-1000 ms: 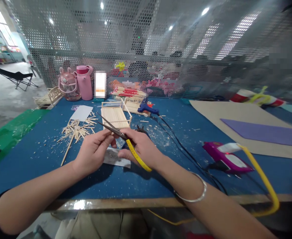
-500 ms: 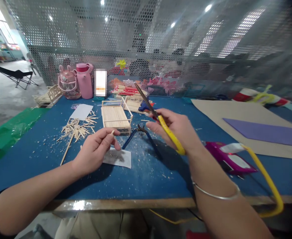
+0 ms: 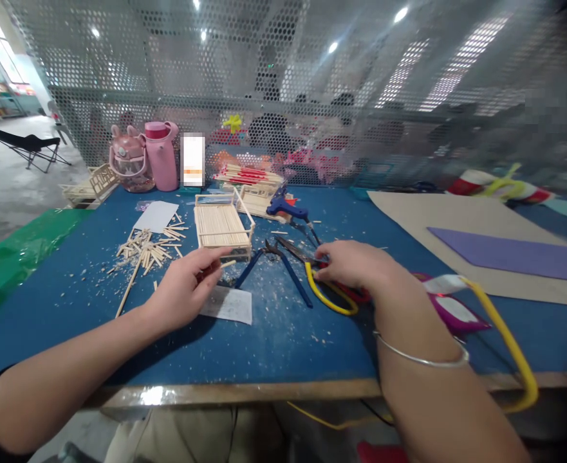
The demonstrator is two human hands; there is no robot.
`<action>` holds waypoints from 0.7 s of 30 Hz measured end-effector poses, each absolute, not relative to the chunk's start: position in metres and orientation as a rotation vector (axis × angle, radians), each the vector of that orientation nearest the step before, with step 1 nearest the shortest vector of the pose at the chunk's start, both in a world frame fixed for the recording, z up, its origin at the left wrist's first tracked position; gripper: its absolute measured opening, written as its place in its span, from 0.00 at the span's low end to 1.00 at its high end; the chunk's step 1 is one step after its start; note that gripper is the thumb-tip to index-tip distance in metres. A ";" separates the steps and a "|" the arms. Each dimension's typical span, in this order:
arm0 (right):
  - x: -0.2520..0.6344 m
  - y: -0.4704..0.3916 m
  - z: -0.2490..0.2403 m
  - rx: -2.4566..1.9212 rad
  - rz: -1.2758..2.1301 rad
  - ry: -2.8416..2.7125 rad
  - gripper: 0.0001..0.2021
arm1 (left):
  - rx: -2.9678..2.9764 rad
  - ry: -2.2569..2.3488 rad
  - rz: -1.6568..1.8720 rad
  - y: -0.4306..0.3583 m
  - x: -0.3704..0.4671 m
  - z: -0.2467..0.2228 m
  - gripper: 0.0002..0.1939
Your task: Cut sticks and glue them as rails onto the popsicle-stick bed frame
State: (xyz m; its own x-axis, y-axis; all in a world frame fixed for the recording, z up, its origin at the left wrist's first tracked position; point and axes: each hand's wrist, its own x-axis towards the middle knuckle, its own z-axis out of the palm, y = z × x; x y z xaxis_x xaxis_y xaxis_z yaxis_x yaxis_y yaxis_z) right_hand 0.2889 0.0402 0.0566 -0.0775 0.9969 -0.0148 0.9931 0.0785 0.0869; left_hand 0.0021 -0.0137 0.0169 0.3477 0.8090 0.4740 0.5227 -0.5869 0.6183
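My left hand pinches a short wooden stick in front of a small frame built of sticks. My right hand reaches down to the table, its fingers closed on the handles of a pair of scissors with yellow and red grips. The scissors lie low, their dark blades towards the frame. Between my hands, blue-handled pliers lie spread on the table. Under the left hand's side is a white paper slip. Behind the scissors lies a blue glue gun.
Cut stick pieces are heaped at the left beside white paper. A pink bottle and a clear jug stand behind. A purple device, purple sheet and perforated screen are also here.
My right hand has lowered the scissors from the air to the table, uncovering the glue gun. The stick in my left hand now points right, showing more of its length.
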 end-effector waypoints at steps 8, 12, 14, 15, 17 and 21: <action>0.204 0.016 0.046 1.277 0.160 3.403 0.15 | 2.462 1.210 1.225 -0.004 0.000 0.011 0.28; 0.189 0.017 0.033 1.108 0.291 3.448 0.14 | 2.477 1.158 1.263 -0.001 0.001 0.008 0.26; 0.190 0.021 0.030 1.136 0.369 3.442 0.14 | 2.485 1.135 1.288 0.000 0.001 0.010 0.23; 0.191 0.023 0.028 1.184 0.420 3.437 0.14 | 2.468 1.164 1.338 0.000 -0.001 0.012 0.20; 0.194 0.028 0.026 1.352 0.524 3.405 0.15 | 2.325 1.307 1.524 0.002 -0.006 0.017 0.12; 0.199 0.039 0.020 1.613 0.565 3.285 0.16 | 1.762 1.520 1.806 0.017 -0.022 0.024 0.08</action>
